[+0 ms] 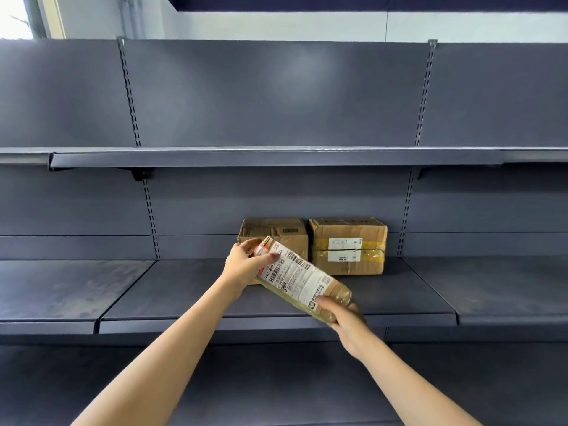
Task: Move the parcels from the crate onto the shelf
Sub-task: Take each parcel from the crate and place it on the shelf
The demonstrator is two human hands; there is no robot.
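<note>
1. Head view: both hands hold one long, flat parcel (302, 279) above the dark grey shelf (184, 290), tilted so its far end points toward 10 o'clock and its near end toward 4 o'clock.
2. The left hand (246, 264) is closed around the far end, thumb lying across the white shipping label (295, 276), fingers wrapped behind.
3. The right hand (345, 319) is closed on the near end, thumb on top at the label's corner, fingers underneath.
4. The parcel spans between the two grips, label facing up.
5. At 12 o'clock from the parcel, two cardboard boxes stand side by side against the back panel: the left box (284, 233) partly hidden behind the parcel, the right box (349, 245) bound with yellow tape.
</note>
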